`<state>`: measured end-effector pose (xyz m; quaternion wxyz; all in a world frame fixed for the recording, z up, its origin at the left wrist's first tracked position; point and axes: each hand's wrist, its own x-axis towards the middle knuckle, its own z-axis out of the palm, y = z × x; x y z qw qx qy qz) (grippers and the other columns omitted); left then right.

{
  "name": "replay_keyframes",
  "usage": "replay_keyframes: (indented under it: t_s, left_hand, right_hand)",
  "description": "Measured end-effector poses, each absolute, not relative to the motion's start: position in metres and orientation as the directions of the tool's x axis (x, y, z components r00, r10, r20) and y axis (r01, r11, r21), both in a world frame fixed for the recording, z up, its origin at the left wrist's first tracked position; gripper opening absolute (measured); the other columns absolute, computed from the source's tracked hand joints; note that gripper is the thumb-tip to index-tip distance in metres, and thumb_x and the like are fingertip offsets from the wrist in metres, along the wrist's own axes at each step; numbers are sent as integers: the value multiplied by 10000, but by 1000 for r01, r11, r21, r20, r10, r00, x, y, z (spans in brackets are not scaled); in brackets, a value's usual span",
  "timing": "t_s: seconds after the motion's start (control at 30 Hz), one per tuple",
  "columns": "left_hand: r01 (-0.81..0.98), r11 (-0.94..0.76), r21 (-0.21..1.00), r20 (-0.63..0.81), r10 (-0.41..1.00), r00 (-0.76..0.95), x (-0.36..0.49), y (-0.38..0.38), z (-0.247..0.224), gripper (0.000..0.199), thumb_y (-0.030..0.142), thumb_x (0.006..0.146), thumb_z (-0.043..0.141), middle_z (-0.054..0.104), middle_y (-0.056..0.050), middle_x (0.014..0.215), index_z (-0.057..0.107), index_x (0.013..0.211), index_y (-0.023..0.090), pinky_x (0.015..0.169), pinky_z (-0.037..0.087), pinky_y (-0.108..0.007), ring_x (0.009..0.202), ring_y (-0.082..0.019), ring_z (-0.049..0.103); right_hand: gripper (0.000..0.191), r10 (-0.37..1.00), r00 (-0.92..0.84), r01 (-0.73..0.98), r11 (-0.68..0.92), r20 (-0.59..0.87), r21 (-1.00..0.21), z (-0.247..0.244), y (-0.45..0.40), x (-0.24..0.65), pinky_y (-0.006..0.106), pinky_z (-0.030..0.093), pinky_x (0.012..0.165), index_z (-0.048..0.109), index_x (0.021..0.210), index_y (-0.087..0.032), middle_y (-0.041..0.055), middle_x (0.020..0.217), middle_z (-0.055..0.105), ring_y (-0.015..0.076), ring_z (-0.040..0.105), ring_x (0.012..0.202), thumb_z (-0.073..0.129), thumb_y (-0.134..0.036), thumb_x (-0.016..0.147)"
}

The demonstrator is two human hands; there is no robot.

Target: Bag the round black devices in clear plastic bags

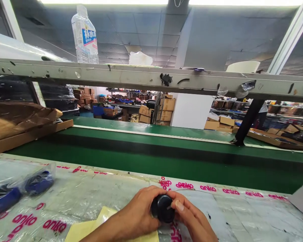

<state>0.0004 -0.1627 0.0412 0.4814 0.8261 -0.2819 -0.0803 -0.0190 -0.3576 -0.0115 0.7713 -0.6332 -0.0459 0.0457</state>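
Holding a black round object [165, 208] in both hands, just above the near middle part of the plastic-covered surface [232, 215]. Wrapping the fingers of the left hand [141, 210] around its left side, curling them closed against it, with the thumb side uppermost. Pressing the fingers of the right hand [192, 215] onto its right edge, bending them nearly closed with the thumb bearing on the front face. Showing a thin pale sliver at the tip of the right thumb, too small to identify. Turning the round front of the object toward the camera.

Reaching with the left forearm across a yellow sheet [84, 230], lying partly under the arm and hand. Seeing two blue items [39, 183] in clear plastic at the left of the surface, lying side by side, well apart from the hands. Working over pink "anko" lettering, running along the far edge of the surface and over its near left part.

Facing a green belt [141, 161] just beyond the surface, crossing the view from side to side. Looking past a cardboard tray [63, 126] of crumpled brown paper [22, 117] at the far left. Looking up at a scuffed pale shelf [136, 77] above the belt, bearing an upright clear bottle [84, 37] and a crumpled white item [140, 58]. Viewing stacked cartons [168, 109] in the background.
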Motion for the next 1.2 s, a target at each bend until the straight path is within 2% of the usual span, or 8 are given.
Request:
replay_keyframes:
  t_s: [0.07, 0.23, 0.37, 0.43, 0.57, 0.7, 0.8, 1.2]
  left_hand:
    - [-391, -337, 857, 164, -540, 825, -1, -163, 43, 501, 117, 723, 670, 692, -12, 1168, 668, 1198, 279, 963, 513, -334, 1070, -239, 647]
    - [-347, -276, 896, 156, -536, 830, -3, -162, 41, 502, 92, 742, 662, 709, 4, 1173, 661, 1209, 275, 980, 508, -326, 1085, -229, 653]
    - [-382, -292, 877, 171, -552, 816, -2, -160, 39, 612, 48, 710, 661, 692, 28, 1227, 635, 1261, 314, 1039, 472, -331, 1146, -226, 624]
    - [-384, -316, 868, 159, -555, 816, -2, -158, 37, 607, 70, 721, 672, 686, 16, 1244, 628, 1275, 312, 1057, 463, -350, 1163, -239, 614]
    - [-395, -337, 854, 167, -543, 823, -2, -157, 33, 565, 121, 757, 689, 672, 10, 1275, 622, 1284, 315, 1083, 448, -364, 1191, -249, 599]
    - [-398, -323, 859, 182, -534, 826, -2, -157, 31, 600, 103, 759, 685, 660, 55, 1298, 611, 1290, 371, 1101, 432, -337, 1215, -222, 588]
    - [-366, -358, 859, 140, -522, 841, -1, -157, 29, 627, 87, 724, 683, 650, 19, 1316, 610, 1297, 332, 1126, 426, -366, 1243, -245, 573]
    - [-351, -401, 846, 118, -503, 856, 0, -157, 24, 664, 102, 713, 686, 630, -18, 1358, 588, 1337, 310, 1156, 427, -420, 1270, -272, 563]
  right_hand:
    - [453, 119, 993, -17, 175, 4, -984, -10, -357, -21, 377, 460, 1009, 695, 745, -221, 69, 1189, 728, 333, 604, 1169, 735, -671, 785]
    - [462, 122, 992, -30, 154, -11, -988, -10, -356, -23, 384, 475, 977, 715, 763, -225, 69, 1236, 711, 333, 615, 1134, 727, -687, 782]
    - [486, 109, 994, -34, 156, -17, -987, -7, -355, -24, 374, 479, 968, 781, 983, -253, 62, 1137, 743, 328, 628, 1138, 728, -694, 788]
    - [509, 94, 995, -39, 157, -25, -987, -6, -354, -25, 372, 484, 973, 779, 1057, -266, 58, 1096, 750, 324, 634, 1136, 735, -693, 783]
    - [475, 93, 996, -20, 123, -9, -992, -7, -353, -25, 368, 469, 1016, 790, 906, -244, 68, 1229, 701, 337, 606, 1194, 719, -699, 790]
    - [458, 90, 996, -10, 88, -2, -996, -6, -352, -25, 381, 459, 1042, 777, 868, -245, 65, 1262, 685, 335, 605, 1186, 705, -692, 798]
    - [434, 99, 995, 3, 85, 11, -996, -2, -351, -26, 367, 455, 1043, 744, 759, -239, 53, 1264, 679, 325, 603, 1189, 696, -666, 817]
    - [472, 111, 993, 48, 27, 51, -998, 1, -351, -27, 380, 464, 1013, 766, 785, -243, 68, 1234, 671, 302, 610, 1089, 658, -701, 825]
